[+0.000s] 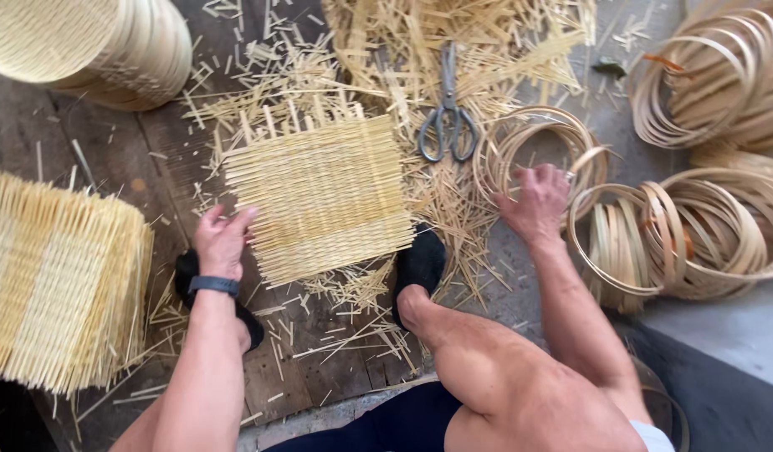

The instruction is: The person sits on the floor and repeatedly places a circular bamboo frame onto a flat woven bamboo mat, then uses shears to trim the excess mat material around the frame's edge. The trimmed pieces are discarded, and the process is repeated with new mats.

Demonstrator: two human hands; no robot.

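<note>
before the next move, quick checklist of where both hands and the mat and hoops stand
1. Left hand on the woven mat: ok, fingers touch its left edge.
2. Right hand at the loose bamboo hoops: ok, fingers on a hoop; firm grip: cannot tell.
3. Mat flat on the wooden floor: ok.
4. Scissors away from both hands: ok, lying above the mat.
5. Floor around the mat free of offcuts: not ok, strips scattered.
6. Black shoes off the mat: cannot tell, right toe at its corner.
</note>
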